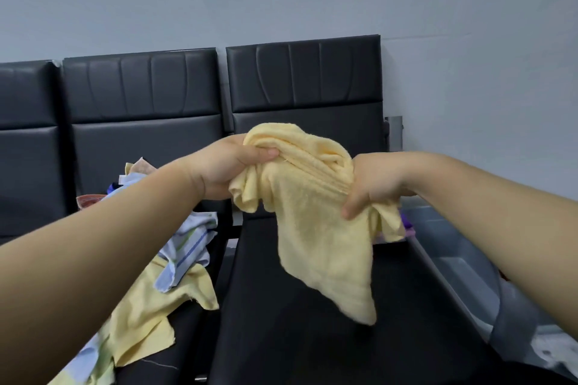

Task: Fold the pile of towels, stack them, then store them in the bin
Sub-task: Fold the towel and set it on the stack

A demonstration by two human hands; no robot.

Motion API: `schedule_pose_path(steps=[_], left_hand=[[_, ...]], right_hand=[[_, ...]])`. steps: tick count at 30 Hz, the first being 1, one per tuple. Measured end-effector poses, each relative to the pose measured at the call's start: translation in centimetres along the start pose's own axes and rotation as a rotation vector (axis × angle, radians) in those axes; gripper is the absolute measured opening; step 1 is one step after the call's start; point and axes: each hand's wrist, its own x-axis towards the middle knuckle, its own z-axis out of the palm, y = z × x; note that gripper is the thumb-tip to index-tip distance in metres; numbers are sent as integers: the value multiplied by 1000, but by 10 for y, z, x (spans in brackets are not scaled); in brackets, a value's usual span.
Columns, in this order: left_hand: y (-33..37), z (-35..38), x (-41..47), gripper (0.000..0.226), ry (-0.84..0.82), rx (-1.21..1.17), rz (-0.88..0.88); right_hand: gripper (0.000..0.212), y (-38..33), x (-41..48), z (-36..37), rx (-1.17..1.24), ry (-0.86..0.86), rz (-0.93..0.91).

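A pale yellow towel [316, 222] hangs crumpled in the air above the right black seat. My left hand [225, 166] grips its bunched upper left edge, thumb on top. My right hand [372, 184] grips the upper right part, with the cloth draped over its fingers. The towel's lower corner dangles just above the seat. A pile of unfolded towels [175, 253], yellow, striped blue and white, and pink, lies on the left seat under my left forearm. At the right, the clear plastic bin [453, 247] stands beside the seat, with purple cloth showing inside.
Black padded seats [312, 337] with high backrests [300, 78] stand against a grey wall. A metal armrest post [394, 131] rises behind the right seat. The bin's rim runs along the right seat's edge.
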Motion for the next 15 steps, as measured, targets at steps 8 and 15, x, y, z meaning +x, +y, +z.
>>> schedule_pose_path(steps=[8, 15], left_hand=[[-19, 0, 0, 36, -13, 861, -122], [-24, -36, 34, 21, 345, 1542, -173]], right_hand=[[41, 17, 29, 3, 102, -64, 32], [17, -2, 83, 17, -334, 300, -62]])
